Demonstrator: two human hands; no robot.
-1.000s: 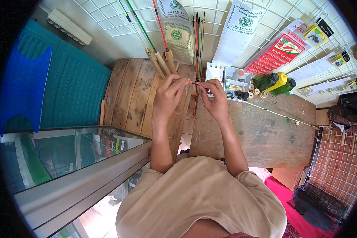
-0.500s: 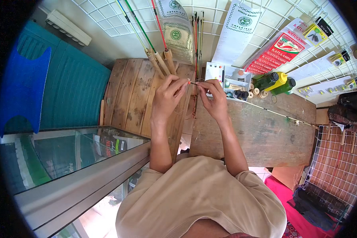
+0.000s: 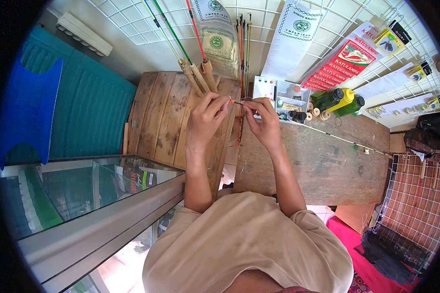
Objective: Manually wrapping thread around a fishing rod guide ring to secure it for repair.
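In front of my chest, over the gap between two wooden tables, my two hands meet at a small thin dark piece (image 3: pixel 238 102) with an orange-red end. My left hand (image 3: pixel 206 119) pinches it at the orange-red end, thumb against fingers. From the other side, my right hand (image 3: pixel 265 119) has its thumb and forefinger closed on the dark, stem-like end. The piece is too small for its exact kind to show. A fine loop of line (image 3: pixel 248 97) seems to stand by the right fingertips.
Fishing rods with pale handles (image 3: pixel 209 73) stand behind my left hand. A white box (image 3: pixel 291 103) with small jars sits beyond my right hand, near bottles (image 3: pixel 344 100) and wooden spools (image 3: pixel 323 115). A thin rod (image 3: pixel 337 137) crosses the right table (image 3: pixel 298 166). A glass cabinet (image 3: pixel 107 207) is at left.
Both hands keep their pinch at almost the same place. The fingers and the small piece have shifted only very slightly.
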